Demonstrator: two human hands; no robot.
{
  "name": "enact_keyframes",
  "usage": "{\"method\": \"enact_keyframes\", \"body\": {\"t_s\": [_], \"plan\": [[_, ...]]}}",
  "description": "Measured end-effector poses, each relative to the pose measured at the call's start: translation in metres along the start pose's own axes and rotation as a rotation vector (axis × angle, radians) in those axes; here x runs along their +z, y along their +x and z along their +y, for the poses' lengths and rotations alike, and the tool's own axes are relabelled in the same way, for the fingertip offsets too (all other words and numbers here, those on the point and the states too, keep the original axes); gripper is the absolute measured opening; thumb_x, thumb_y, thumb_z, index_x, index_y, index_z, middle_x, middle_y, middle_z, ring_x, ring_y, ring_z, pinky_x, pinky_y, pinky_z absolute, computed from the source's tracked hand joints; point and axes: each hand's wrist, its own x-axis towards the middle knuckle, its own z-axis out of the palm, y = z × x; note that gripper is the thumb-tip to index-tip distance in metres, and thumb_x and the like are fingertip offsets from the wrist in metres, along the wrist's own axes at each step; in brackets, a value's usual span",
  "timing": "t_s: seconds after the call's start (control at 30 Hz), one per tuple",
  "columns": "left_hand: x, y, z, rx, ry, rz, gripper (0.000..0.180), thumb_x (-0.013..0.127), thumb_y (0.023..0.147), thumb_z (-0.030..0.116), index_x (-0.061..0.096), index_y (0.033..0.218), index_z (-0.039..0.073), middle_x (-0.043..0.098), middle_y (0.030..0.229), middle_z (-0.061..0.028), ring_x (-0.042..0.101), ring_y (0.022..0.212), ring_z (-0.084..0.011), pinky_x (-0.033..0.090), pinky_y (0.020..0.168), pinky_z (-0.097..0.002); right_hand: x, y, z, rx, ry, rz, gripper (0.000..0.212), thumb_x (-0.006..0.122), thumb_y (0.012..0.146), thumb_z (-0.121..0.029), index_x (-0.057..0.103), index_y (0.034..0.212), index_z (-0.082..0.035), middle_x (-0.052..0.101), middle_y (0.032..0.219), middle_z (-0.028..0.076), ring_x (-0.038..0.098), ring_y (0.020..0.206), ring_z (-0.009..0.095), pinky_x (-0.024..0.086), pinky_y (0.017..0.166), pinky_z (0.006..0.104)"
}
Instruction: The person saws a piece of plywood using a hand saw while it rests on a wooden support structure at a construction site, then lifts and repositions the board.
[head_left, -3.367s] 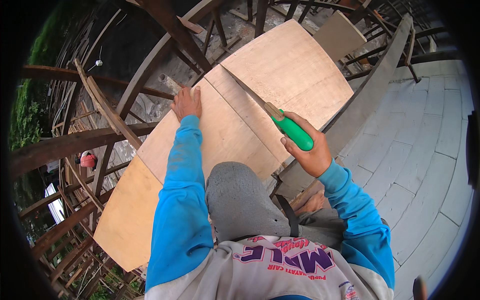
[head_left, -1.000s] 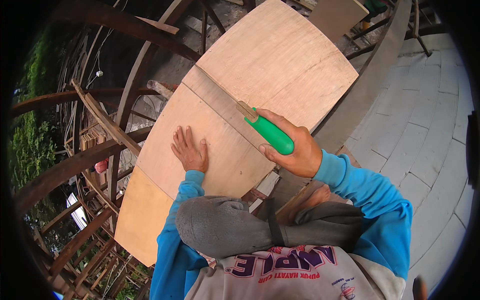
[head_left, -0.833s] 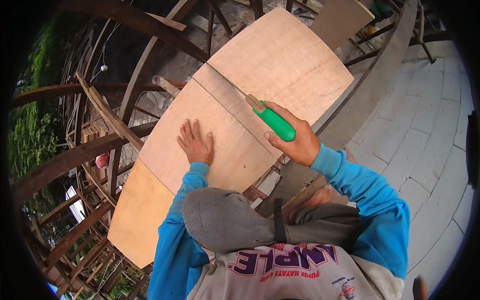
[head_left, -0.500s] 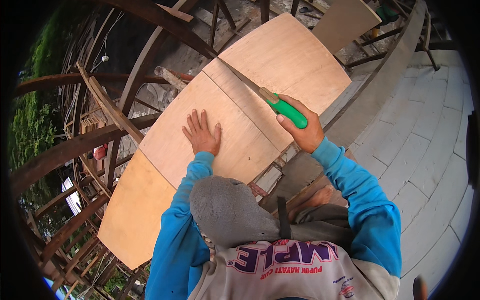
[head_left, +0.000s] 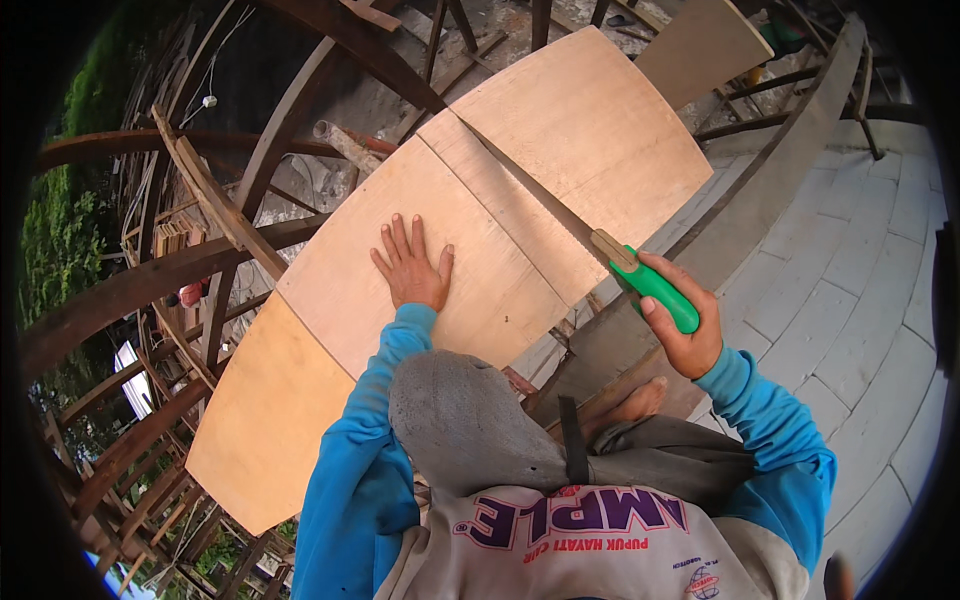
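Note:
Wrapped around the green handle of a handsaw point(head_left: 545, 203), my right hand point(head_left: 693, 325) is beyond the near right edge of a pale plywood sheet point(head_left: 600, 120). The long blade runs diagonally across the sheet, its far end by the far edge. A dark straight line crosses the wood just left of the blade, nearly parallel to it. My left hand point(head_left: 416, 272) lies flat on the plywood left of that line, fingers spread and holding nothing. Whether the teeth sit in a cut, I cannot tell.
A yellower board point(head_left: 265, 420) adjoins the plywood at the left. Dark wooden beams point(head_left: 150, 285) cross on the left and at the top. A long grey beam point(head_left: 770, 165) passes on the right, beside pale planking point(head_left: 840, 300). My bare foot point(head_left: 640, 400) is below the saw.
My right hand has drawn the saw back toward the lower right, so its handle has moved off the sheet. My left hand stays flat in the same place on the plywood.

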Motion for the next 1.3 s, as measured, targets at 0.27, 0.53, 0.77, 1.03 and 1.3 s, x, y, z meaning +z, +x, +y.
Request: {"method": "enact_keyframes", "body": {"t_s": [0.27, 0.53, 0.77, 1.03, 1.3], "plan": [[-0.003, 0.001, -0.002, -0.055, 0.008, -0.064, 0.077, 0.047, 0.098, 0.057, 0.025, 0.158, 0.015, 0.010, 0.166, -0.0133, 0.005, 0.153, -0.0360, 0.002, 0.120, -0.0612, 0.006, -0.010, 0.016, -0.039, 0.054, 0.052, 0.050, 0.069, 0.092, -0.016, 0.054, 0.138, -0.002, 0.066, 0.125, 0.019, 0.065, 0.113, 0.024, 0.050, 0.095, 0.0347], [0.000, 0.004, -0.001, -0.029, -0.002, -0.071, 0.078, 0.047, 0.097, 0.059, 0.026, 0.158, 0.015, 0.010, 0.167, -0.0132, 0.004, 0.153, -0.0363, 0.000, 0.120, -0.0610, -0.010, -0.007, -0.035, -0.019, -0.032, -0.007, 0.050, 0.070, 0.092, -0.015, 0.054, 0.138, -0.001, 0.066, 0.123, 0.019, 0.065, 0.112, 0.025, 0.050, 0.095, 0.0339], [0.001, -0.002, -0.002, -0.023, -0.056, 0.023, 0.077, 0.053, 0.095, 0.053, 0.030, 0.156, 0.012, 0.016, 0.165, -0.0159, 0.011, 0.152, -0.0380, 0.006, 0.119, -0.0617, -0.034, -0.037, 0.001, 0.071, 0.007, 0.032, 0.050, 0.068, 0.093, -0.017, 0.054, 0.137, 0.002, 0.066, 0.122, 0.017, 0.064, 0.111, 0.023, 0.049, 0.096, 0.0333], [0.005, 0.003, -0.003, -0.029, 0.014, -0.043, 0.077, 0.044, 0.098, 0.059, 0.025, 0.158, 0.013, 0.010, 0.166, -0.0153, 0.003, 0.153, -0.0375, -0.001, 0.120, -0.0615, 0.018, -0.035, 0.063, -0.112, -0.002, 0.048, 0.051, 0.068, 0.091, -0.013, 0.054, 0.137, 0.001, 0.065, 0.127, 0.020, 0.065, 0.114, 0.025, 0.049, 0.094, 0.0327], [-0.003, -0.002, -0.003, -0.041, -0.021, -0.042, 0.078, 0.044, 0.098, 0.059, 0.025, 0.158, 0.014, 0.009, 0.167, -0.0147, 0.004, 0.153, -0.0375, -0.001, 0.120, -0.0612, 0.008, -0.038, 0.064, -0.108, 0.049, 0.057, 0.053, 0.069, 0.089, -0.012, 0.053, 0.139, 0.000, 0.065, 0.126, 0.019, 0.066, 0.112, 0.025, 0.050, 0.094, 0.0323]]}}
